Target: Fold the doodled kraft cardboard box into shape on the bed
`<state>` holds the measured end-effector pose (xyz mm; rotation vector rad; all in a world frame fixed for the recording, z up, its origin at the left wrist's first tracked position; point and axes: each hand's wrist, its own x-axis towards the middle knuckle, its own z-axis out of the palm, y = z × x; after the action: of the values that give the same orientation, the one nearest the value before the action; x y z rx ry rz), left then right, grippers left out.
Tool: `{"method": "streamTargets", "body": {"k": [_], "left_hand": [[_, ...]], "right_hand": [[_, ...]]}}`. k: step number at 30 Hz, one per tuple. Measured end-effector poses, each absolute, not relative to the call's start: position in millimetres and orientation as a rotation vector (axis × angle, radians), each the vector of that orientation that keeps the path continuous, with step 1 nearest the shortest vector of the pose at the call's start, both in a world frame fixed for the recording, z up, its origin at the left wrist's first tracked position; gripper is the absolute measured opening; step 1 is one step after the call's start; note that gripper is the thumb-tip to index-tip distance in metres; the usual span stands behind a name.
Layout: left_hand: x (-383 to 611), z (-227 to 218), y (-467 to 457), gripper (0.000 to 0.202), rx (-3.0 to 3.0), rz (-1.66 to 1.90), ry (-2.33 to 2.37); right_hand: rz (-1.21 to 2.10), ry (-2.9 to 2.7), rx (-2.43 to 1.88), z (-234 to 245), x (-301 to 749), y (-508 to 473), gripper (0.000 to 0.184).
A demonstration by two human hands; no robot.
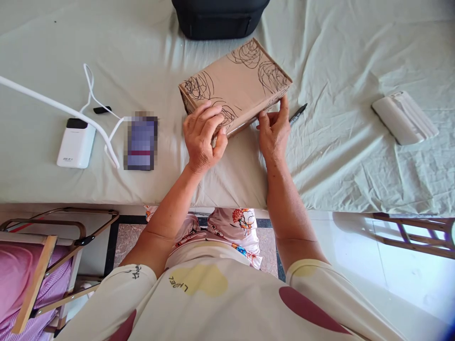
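A brown cardboard box [237,81] with black scribbles on its top lies on the pale sheet-covered table [142,57] in front of me. My left hand [203,136] curls over the box's near left corner, fingers bent on its top and thumb at the front edge. At the near right edge my right hand [273,129] presses against the box's side with its fingers closed on the edge. A black pen [297,113] lies just right of that hand, partly hidden behind the fingers.
A white power bank [76,143] with a white cable [93,99] and a phone [141,143] lie at the left. A black bag [217,18] stands at the far edge. A white flat object [404,117] rests at the right. Folding chairs stand below the table.
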<state>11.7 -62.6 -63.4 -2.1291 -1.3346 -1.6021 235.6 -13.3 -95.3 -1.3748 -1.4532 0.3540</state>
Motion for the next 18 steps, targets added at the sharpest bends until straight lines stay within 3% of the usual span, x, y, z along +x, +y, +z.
{"method": "streamTargets", "body": {"k": [2, 7, 11, 18], "left_hand": [[13.4, -59.3, -65.7, 0.029, -2.136, -1.595, -1.346], [15.8, -56.0, -66.6, 0.054, -2.366, -1.528, -1.670], [12.7, -60.6, -59.0, 0.064, -2.348, -1.646, -1.674], [2.3, -65.3, -54.7, 0.057, -2.139, -1.995, -1.604]], "right_hand": [[0.394, -1.451, -1.388, -90.6, 230.1, -18.0, 0.076], [0.516, -1.554, -1.423, -78.9, 221.7, -27.8, 0.075], [0.602, -1.630, -1.439, -71.6, 219.3, -33.5, 0.074], [0.629, -1.624, -1.402, -63.0, 210.9, -44.0, 0.069]]}}
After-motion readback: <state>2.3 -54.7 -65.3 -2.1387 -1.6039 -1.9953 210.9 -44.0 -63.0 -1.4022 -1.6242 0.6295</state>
